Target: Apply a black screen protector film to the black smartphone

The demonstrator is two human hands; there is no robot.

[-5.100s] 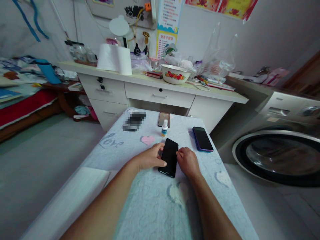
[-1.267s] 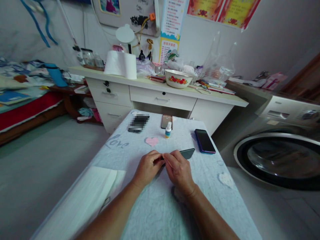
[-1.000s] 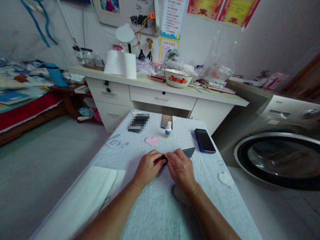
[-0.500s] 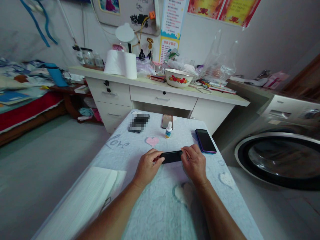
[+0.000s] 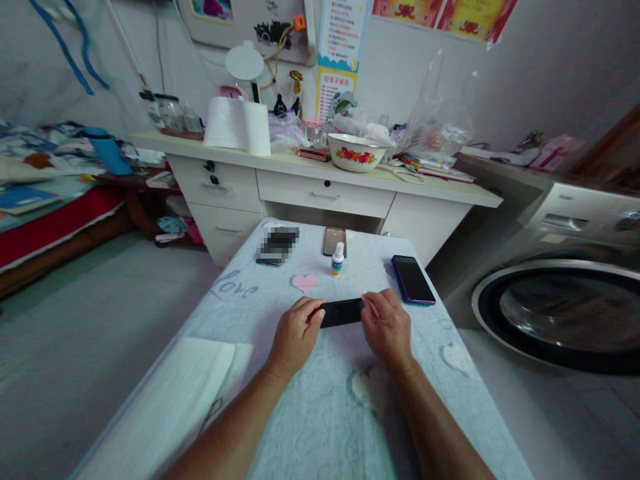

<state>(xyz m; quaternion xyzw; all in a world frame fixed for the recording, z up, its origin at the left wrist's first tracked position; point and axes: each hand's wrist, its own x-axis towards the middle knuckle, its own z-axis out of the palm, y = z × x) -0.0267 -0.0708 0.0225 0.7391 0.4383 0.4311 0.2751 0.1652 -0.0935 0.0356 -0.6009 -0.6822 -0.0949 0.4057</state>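
Note:
A flat black phone (image 5: 343, 313) is held sideways above the cloth-covered table (image 5: 300, 413). My left hand (image 5: 295, 333) grips its left end between thumb and fingers. At the other end, my right hand (image 5: 386, 327) pinches the phone's right edge, its fingers curled. Beyond the hands stands a small white spray bottle (image 5: 337, 260) with a blue and yellow label. Behind that bottle lies a brownish phone or phone case (image 5: 335, 241). Another dark phone (image 5: 414, 280) with a purple-blue edge rests to the right of my right hand.
Folded white paper or cloth (image 5: 165, 400) lies along the table's left side. A blurred-out dark item (image 5: 278, 245) sits at the far left corner. Behind is a white desk (image 5: 325, 193) bearing a flowered bowl (image 5: 357, 155) and a paper roll (image 5: 257, 128). A washing machine (image 5: 565, 267) stands at right.
The black phone has tilted slightly, showing a little more of its flat face. Both hands keep their hold and have barely moved. The camera view has shifted slightly.

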